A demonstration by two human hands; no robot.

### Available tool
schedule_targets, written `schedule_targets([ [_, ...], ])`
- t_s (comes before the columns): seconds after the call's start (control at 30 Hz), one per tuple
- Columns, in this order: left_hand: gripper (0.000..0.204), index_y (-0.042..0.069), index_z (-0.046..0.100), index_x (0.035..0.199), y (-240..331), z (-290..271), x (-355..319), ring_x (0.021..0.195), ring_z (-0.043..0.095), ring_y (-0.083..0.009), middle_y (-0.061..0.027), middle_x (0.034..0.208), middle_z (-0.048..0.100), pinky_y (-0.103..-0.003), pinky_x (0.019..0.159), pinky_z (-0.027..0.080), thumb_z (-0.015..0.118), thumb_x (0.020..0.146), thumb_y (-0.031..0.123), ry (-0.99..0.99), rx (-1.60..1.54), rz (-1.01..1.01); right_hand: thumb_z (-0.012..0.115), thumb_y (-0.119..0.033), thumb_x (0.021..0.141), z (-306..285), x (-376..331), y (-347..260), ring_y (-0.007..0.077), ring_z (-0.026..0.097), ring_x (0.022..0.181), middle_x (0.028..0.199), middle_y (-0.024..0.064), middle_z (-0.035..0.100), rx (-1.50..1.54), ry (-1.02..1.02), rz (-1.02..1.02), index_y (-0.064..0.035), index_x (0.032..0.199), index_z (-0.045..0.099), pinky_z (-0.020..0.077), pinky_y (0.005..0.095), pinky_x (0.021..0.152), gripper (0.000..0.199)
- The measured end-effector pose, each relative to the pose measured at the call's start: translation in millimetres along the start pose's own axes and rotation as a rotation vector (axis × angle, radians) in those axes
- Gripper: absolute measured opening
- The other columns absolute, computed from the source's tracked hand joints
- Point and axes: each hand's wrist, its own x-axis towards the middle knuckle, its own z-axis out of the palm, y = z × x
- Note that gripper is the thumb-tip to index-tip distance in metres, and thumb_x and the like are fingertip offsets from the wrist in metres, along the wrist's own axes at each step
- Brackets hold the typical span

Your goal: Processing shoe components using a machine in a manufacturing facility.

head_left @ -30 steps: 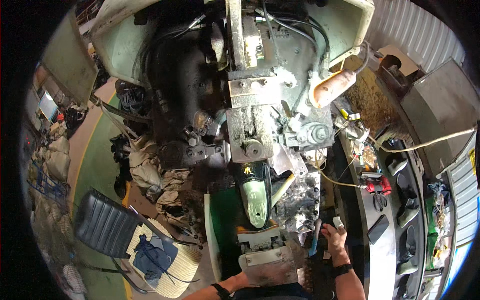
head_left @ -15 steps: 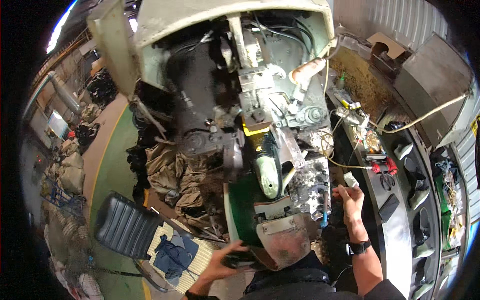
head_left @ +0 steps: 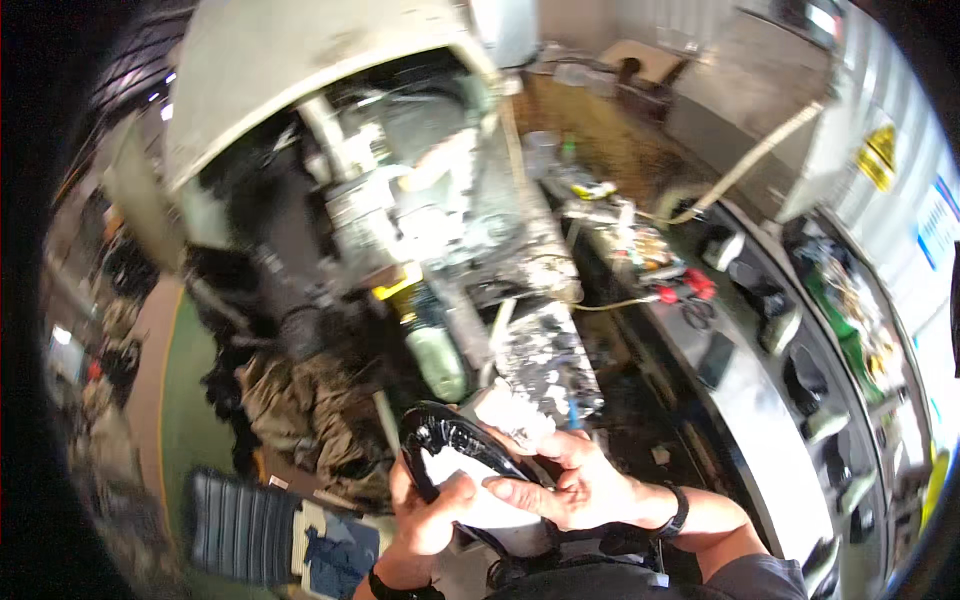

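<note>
My L hand & R hand both grip the shoe, rounded end fwd-left, long axis slanting back-right.

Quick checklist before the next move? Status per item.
1. Left hand on black-and-white shoe piece: ok, gripping its edge.
2. Right hand on it too: ok, thumb on the white face.
3. Pale green form clear of both hands: ok.
4. White object by the right fingers, held or loose: cannot tell.
5. Red tool out of the hands' way: ok, off on the right.
6. Machine head at rest: cannot tell, blurred and glaring.
</note>
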Motion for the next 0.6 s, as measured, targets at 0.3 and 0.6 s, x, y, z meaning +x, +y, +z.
schedule_targets([
  [0.3, 0.076, 0.006, 0.026, 0.151, -72.3, 180.9, 3.8, 0.110, 0.064, -0.0266, -0.0285, 0.126, 0.062, -0.038, 0.096, 0.050, 0.072, 0.090, 0.006, -0.831, -0.185, -0.163, 0.076, -0.011, 0.091, -116.1, -150.3, -60.3, 0.0146, 0.058, 0.117, 0.127, 0.0114, 0.066, 0.180, 0.484, 0.012, 0.0012, 0.134, 0.055, 0.0460, 0.0322, 0.102, 0.050],
  [0.6, 0.091, -0.002, 0.033, 0.151, -214.4, 399.2, -124.1, 0.124, 0.057, -0.0278, -0.0179, 0.131, 0.059, -0.041, 0.109, 0.042, 0.085, 0.082, 0.027, -1.312, 0.223, -0.191, 0.085, -0.014, 0.082, -210.5, -424.9, -77.1, 0.0074, 0.062, 0.092, 0.099, 0.0051, 0.073, -0.139, 1.343, 0.109, 0.0015, 0.110, 0.069, 0.0522, 0.0255, 0.079, 0.036],
])
